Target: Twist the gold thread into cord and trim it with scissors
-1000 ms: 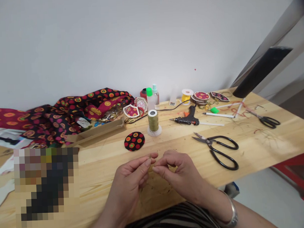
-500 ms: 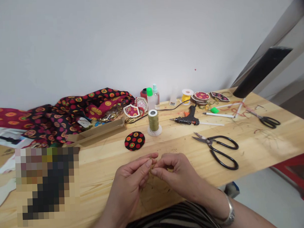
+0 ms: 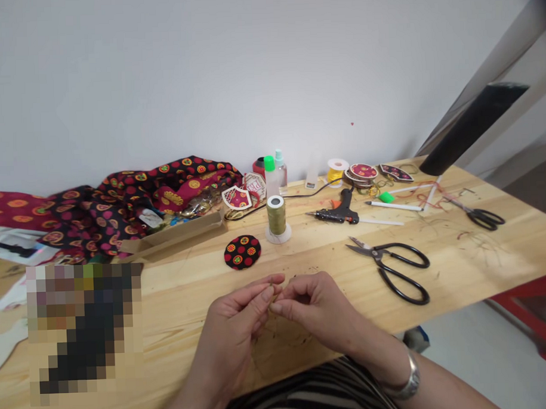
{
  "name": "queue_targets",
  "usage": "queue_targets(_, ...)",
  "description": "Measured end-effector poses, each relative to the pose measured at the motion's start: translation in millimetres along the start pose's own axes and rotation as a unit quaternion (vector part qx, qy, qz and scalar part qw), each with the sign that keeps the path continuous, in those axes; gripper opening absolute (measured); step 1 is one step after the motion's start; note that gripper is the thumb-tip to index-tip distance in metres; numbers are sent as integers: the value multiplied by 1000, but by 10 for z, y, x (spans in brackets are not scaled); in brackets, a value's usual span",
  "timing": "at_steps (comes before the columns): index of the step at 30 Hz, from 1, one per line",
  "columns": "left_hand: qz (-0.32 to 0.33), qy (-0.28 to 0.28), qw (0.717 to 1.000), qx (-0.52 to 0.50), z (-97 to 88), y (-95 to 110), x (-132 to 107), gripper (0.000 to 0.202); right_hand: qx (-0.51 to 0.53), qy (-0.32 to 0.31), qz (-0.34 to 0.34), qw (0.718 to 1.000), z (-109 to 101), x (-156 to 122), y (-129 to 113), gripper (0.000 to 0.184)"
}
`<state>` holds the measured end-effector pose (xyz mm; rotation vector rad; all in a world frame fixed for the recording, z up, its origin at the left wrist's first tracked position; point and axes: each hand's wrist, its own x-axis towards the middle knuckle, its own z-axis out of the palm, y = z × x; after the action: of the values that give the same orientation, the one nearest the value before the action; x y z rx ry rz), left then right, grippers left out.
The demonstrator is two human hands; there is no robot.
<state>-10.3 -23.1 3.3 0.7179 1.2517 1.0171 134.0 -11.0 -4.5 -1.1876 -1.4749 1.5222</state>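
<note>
My left hand (image 3: 234,319) and my right hand (image 3: 310,307) meet above the table's near part, fingertips almost touching. Each pinches at a thin olive-brown thread (image 3: 272,293), of which only a short bit shows between the fingers. Beyond my hands stands a spool of olive thread (image 3: 276,217) on its wide base. Left of the spool lies a round patterned fabric disc (image 3: 242,252), black with red and yellow motifs. Large black-handled scissors (image 3: 378,254) rest on the right with their blades slightly apart.
A black glue gun (image 3: 338,211) lies behind the scissors. Bottles (image 3: 272,177) and a yellow spool (image 3: 337,173) stand near the wall. Patterned cloth (image 3: 111,198) and a long cardboard box (image 3: 180,236) fill the left back. Smaller scissors (image 3: 483,218) lie at far right.
My hands keep almost the same pinch and place. The view shifts very slightly; nothing on the table has moved.
</note>
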Motion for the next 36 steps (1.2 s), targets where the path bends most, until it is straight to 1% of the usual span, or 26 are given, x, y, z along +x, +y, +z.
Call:
queue_targets(12, -13, -11, 1000, -8, -11, -34, 12, 32, 8, -13, 0, 1000, 10, 14, -11, 15)
queue_targets(23, -20, -11, 1000, -13, -12, -40, 28, 33, 2, -12, 4, 1000, -2, 21, 20, 15)
queue_targets(30, 1, -23, 1000, 2, -23, -52, 40, 23, 13, -25, -7, 1000, -11, 18, 29, 15)
queue_targets(36, 9, -37, 999, 10, -58, -79, 40, 19, 11, -30, -21, 999, -3, 24, 25, 15)
